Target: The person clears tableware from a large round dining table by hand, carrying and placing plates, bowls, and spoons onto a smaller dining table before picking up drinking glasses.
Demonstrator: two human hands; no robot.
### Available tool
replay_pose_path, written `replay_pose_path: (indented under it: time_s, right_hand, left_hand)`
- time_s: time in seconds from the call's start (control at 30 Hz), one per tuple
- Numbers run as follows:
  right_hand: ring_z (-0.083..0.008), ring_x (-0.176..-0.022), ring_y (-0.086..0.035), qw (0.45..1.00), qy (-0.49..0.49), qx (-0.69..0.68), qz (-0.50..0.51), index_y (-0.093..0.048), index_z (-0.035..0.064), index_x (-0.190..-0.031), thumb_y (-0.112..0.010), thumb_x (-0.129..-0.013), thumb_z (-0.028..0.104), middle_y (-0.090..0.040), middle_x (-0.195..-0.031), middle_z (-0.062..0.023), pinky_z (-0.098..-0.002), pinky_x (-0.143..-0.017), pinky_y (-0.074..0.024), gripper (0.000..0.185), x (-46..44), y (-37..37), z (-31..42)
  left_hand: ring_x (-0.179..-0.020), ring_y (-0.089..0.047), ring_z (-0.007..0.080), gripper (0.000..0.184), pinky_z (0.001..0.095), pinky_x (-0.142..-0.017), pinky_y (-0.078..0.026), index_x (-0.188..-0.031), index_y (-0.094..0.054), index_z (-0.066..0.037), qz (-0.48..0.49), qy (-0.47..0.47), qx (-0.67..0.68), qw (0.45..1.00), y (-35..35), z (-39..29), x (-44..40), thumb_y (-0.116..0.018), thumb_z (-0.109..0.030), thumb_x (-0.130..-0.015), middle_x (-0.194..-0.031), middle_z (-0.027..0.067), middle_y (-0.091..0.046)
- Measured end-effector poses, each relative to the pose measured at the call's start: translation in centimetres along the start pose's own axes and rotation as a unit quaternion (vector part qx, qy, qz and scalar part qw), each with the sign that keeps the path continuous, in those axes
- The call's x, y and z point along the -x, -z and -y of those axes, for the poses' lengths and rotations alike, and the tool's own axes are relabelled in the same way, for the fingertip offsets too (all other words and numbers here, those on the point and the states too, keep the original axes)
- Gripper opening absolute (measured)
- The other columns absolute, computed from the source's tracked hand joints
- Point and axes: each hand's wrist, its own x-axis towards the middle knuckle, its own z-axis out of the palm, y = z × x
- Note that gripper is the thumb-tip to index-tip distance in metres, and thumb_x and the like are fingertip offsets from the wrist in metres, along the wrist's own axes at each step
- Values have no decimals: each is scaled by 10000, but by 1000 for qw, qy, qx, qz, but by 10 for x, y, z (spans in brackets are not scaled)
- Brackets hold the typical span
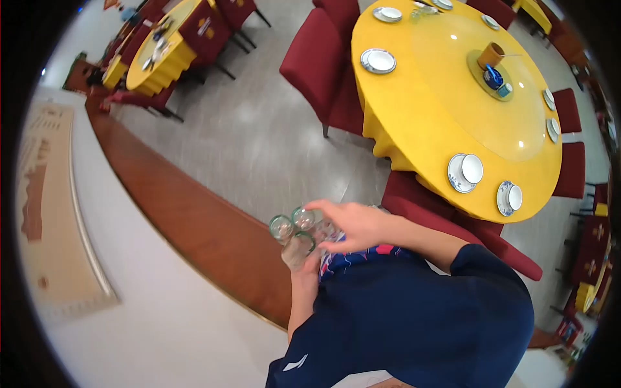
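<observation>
Several clear drinking glasses (297,253) with greenish rims are bunched together in front of my body. My left hand (308,268) is closed round the lower part of the bunch and supports it from below. From the other side, my right hand (359,225) reaches over, its thumb and fingers curved about a glass (326,231) at the right of the bunch. The index finger lies by the rim of the far glass (303,217). Parts of the glasses are hidden behind my fingers.
A round table with a yellow cloth (414,116) stands ahead right, set with white bowls (472,169) on plates and a wooden container (491,54). Red chairs (317,61) surround it. A brown wooden panel (187,200) and white wall run along my left.
</observation>
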Motion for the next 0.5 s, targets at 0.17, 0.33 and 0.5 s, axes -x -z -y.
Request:
replay_pose_path:
  time_s: [0.17, 0.33, 0.5]
  right_hand:
    - [-399, -957, -630, 997, 55, 56, 5, -161, 61, -1513, -657, -871, 226, -610, -1151, -236, -446, -803, -521, 828, -121, -10, 2]
    - [-384, -904, -627, 996, 31, 79, -12, -168, 61, -1512, -704, -847, 246, -607, -1090, -207, -442, -767, -518, 874, -234, -26, -10]
    - [-410, -900, -628, 996, -57, 71, -17, -170, 73, -1509, -689, -865, 244, -597, -1129, -242, -452, -776, -519, 845, -357, -42, -8]
  left_hand:
    - [-1097, -589, 264, 529, 402, -903, -498, -1161, -638, -106, 52, 54, 219, 973, 47, -64, -116, -841, -236, -689, -1191, 102, -630]
    - [-993, -631, 197, 499, 313, -794, -536, -1160, -629, -93, 96, 65, 263, 958, 117, -93, -233, -830, -184, -712, -1102, 62, -656]
    - [-955, -641, 200, 454, 300, -702, -554, -1172, -615, -114, 150, 78, 178, 969, 165, -161, -326, -794, -206, -765, -1096, 73, -657]
